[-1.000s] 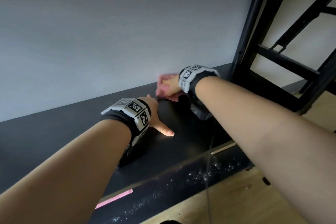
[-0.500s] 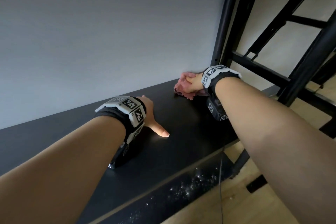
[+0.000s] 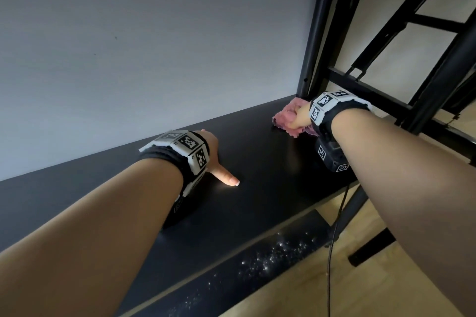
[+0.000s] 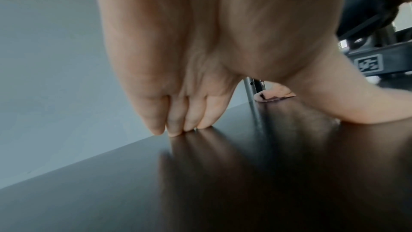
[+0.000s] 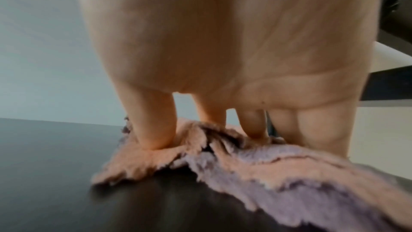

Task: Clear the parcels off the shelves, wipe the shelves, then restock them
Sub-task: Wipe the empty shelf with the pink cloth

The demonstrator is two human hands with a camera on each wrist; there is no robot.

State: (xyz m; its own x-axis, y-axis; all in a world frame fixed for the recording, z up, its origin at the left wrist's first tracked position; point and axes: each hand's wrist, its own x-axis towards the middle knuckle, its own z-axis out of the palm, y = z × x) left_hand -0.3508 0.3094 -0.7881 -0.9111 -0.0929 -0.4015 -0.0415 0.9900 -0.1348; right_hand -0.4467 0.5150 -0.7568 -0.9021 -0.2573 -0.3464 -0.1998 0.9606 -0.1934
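Observation:
A bare black shelf (image 3: 257, 177) runs along a grey wall, with no parcels on it. My right hand (image 3: 298, 117) presses a fluffy pink cloth (image 3: 283, 118) flat at the shelf's far right back corner, beside the black upright post. The right wrist view shows straight fingers (image 5: 153, 130) pushing down on the cloth (image 5: 267, 168). My left hand (image 3: 213, 152) rests on the shelf's middle, its thumb spread toward the front. In the left wrist view its fingertips (image 4: 178, 130) touch the shelf (image 4: 200, 191) near the wall, holding nothing; the cloth (image 4: 267, 97) shows far off.
A black upright post (image 3: 316, 33) and slanted frame bars (image 3: 386, 100) close in the right end. The grey wall (image 3: 154, 46) backs the shelf. Below the front edge is a lower shelf with white specks (image 3: 270, 255), a hanging cable (image 3: 332, 252) and a wooden floor (image 3: 386, 285).
My right hand has slid the pink cloth rightward along the back of the shelf to the corner post. The left hand has stayed planted in the same spot.

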